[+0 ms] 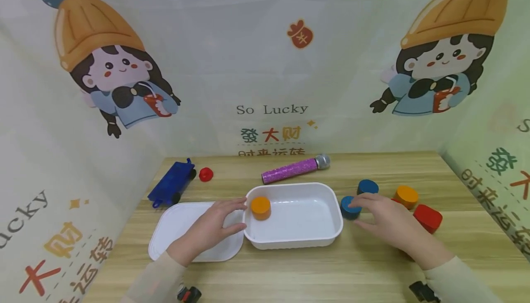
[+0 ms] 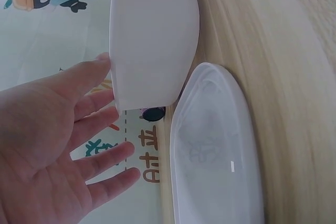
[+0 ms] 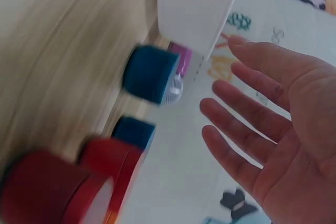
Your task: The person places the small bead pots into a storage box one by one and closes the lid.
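Observation:
A white plastic box stands open on the table, with a round orange block inside at its left end. My left hand is at the box's left edge, its thumb touching the rim in the left wrist view and the other fingers spread. Just right of the box is a round blue block. Above it, my right hand reaches in with its fingers extended and nothing held. The right wrist view shows a gap between those fingers and the nearer blue block.
A white lid lies left of the box. Behind are a purple microphone, a blue wheeled toy and a small red piece. On the right sit another blue block, an orange block and a red block.

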Demonstrator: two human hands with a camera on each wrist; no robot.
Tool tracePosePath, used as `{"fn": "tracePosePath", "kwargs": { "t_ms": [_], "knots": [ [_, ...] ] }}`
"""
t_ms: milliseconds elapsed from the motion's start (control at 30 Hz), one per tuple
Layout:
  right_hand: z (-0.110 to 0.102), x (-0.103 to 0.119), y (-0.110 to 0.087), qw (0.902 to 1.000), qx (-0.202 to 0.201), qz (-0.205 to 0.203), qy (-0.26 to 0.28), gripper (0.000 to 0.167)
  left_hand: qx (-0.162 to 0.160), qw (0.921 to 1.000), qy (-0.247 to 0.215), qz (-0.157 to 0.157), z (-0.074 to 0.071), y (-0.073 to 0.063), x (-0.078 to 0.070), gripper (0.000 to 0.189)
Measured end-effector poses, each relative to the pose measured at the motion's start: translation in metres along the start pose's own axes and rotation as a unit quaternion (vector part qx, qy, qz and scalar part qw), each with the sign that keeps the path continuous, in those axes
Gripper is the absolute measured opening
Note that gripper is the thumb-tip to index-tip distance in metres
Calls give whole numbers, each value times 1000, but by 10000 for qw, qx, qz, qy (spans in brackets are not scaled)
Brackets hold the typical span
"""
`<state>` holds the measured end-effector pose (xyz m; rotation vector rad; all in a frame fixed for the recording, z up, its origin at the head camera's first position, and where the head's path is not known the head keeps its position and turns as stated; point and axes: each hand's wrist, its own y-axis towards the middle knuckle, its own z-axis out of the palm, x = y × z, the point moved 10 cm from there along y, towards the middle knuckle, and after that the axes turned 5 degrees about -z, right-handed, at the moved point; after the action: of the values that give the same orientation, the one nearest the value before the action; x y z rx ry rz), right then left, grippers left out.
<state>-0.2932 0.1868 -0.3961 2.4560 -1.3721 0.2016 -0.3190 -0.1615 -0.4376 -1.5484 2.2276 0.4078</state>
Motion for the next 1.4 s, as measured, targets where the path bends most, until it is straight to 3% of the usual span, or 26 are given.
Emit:
{"fn": "tracePosePath", "kwargs": {
  "t_ms": [167,367,533,700,967,1167,1400],
  "knots": [
    [-8,-21,-25,9995,-239,171,-94,36,-10,10000,13,11,4,1,0,45],
    [-8,-41,-47,9994,-162,192,-229,39,-31,10000,67,-39,3,0,0,46],
    [-7,-58,-61,9984,62,540,-137,40,-73,9999,115,-65,-1,1,0,45],
    [-3,-70,-73,9971,368,642,-150,38,-37,9999,74,-132,0,1,3,45],
    [3,-83,-87,9938,723,834,-155,52,-27,9998,62,-177,1,1,3,46],
    [8,-92,-91,9866,1102,1173,285,58,-25,9997,90,-226,1,1,4,47],
    [4,-87,-89,9893,874,1119,342,52,-42,9998,44,-181,1,-1,4,45]
  ]
}}
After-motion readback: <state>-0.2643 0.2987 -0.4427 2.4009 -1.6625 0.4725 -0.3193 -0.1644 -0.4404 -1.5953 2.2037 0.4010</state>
